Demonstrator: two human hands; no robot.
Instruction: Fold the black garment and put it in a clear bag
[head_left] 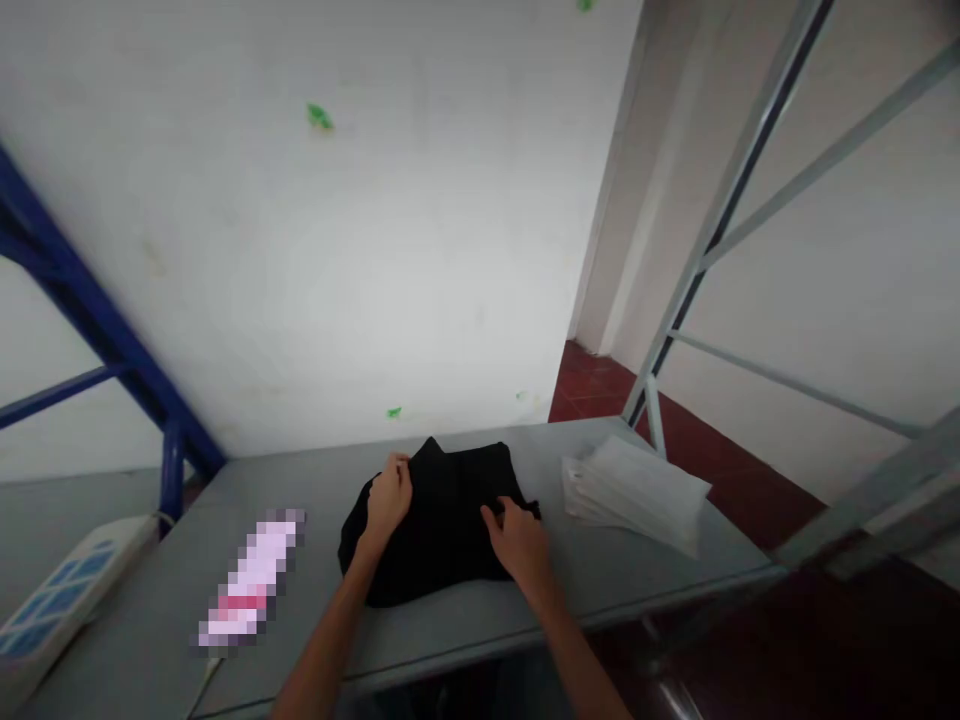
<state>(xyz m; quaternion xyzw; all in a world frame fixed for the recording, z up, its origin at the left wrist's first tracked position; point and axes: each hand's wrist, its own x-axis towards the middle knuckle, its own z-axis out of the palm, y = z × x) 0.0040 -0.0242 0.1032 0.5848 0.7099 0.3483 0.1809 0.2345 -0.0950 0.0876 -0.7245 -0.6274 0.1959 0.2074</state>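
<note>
A black folded garment (442, 530) lies on the grey table (615, 570) in front of me. My left hand (388, 498) rests on the garment's left part with fingers curled over the cloth near its upper edge. My right hand (517, 540) lies on the garment's right side, thumb and fingers pinching the fabric near a small corner that sticks out to the right.
A stack of clear plastic bags (637, 490) lies on the table's right end. A white power strip (60, 595) with blue sockets sits at the left, beside a blurred pink-white object (251, 580). White wall behind; blue frame (90, 310) left, grey metal frame (720, 230) right.
</note>
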